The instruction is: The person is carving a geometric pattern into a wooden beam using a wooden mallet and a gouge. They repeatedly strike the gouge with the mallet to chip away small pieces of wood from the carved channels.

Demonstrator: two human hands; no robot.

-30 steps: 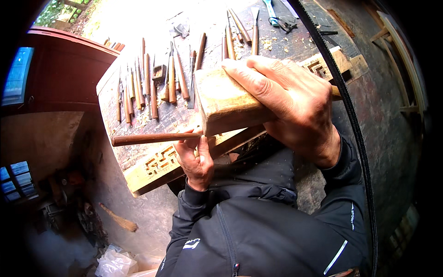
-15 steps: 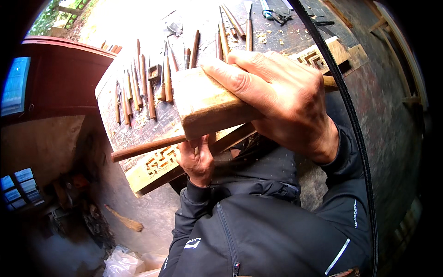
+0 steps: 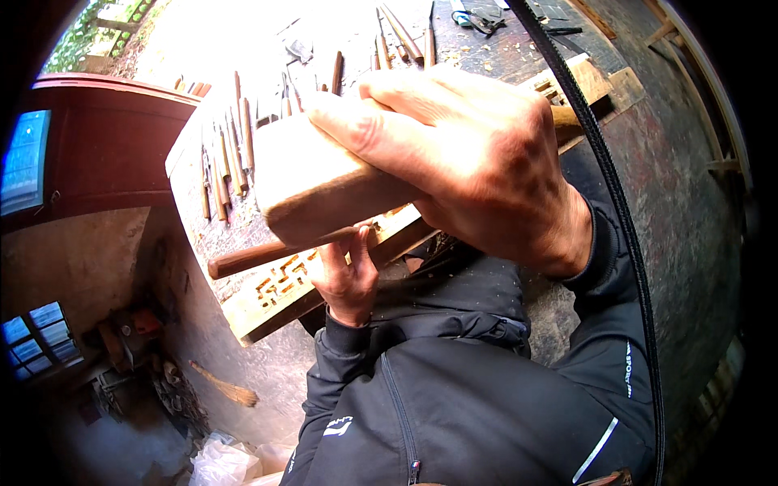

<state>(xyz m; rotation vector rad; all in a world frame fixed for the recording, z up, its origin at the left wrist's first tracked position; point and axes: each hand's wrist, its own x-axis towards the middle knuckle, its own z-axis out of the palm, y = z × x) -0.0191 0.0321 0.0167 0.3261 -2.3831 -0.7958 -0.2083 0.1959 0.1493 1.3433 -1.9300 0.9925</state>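
Note:
My right hand [image 3: 494, 162] is wrapped around a thick wooden mallet [image 3: 340, 194], its thumb lying along the block. The pale block hangs over the chisel and hides part of its wooden handle [image 3: 243, 261]; whether they touch I cannot tell. Lower down, my left hand [image 3: 348, 279] grips the chisel between thumb and fingers, the handle's butt pointing left. Beneath it lies a long wooden board [image 3: 247, 312] with cut-out fretwork at its left end. The chisel's cutting tip cannot be made out.
Several wooden-handled carving tools [image 3: 231, 158] lie on the worn workbench [image 3: 190, 174], more at its far side [image 3: 401, 36]. Scissors [image 3: 486, 26] rest at the back. A black strap [image 3: 604, 158] crosses the right side. A straw broom [image 3: 231, 391] lies on the floor.
My right hand and the mallet have shifted left, so the block covers more of the bench tools. The chisel handle's butt has moved slightly right and up; my left hand stays nearly in place.

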